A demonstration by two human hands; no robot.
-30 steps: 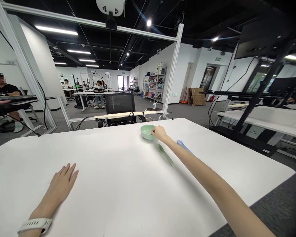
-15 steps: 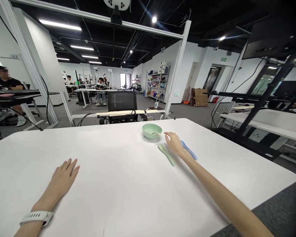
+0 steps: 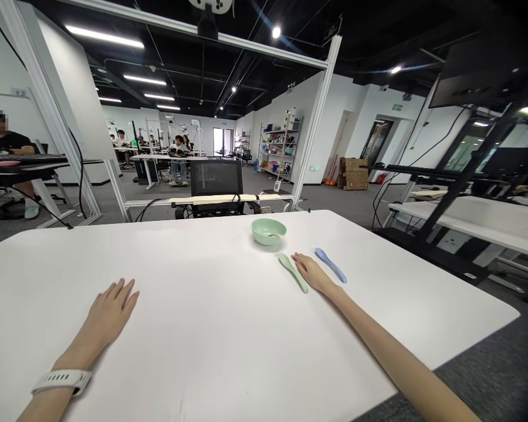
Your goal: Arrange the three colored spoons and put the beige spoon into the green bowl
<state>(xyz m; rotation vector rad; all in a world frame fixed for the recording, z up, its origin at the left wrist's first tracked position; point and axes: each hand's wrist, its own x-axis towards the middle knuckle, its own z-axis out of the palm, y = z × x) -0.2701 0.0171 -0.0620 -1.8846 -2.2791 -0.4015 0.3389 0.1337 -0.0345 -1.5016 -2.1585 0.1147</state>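
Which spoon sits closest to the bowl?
The pale green spoon, just left of the right hand; the blue spoon lies right of that hand, farther from the mint-green bowl.

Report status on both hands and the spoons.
Left hand flat on white table, grip empty. Right hand resting open between pale green spoon and blue spoon, holding neither. Pale green bowl just beyond.
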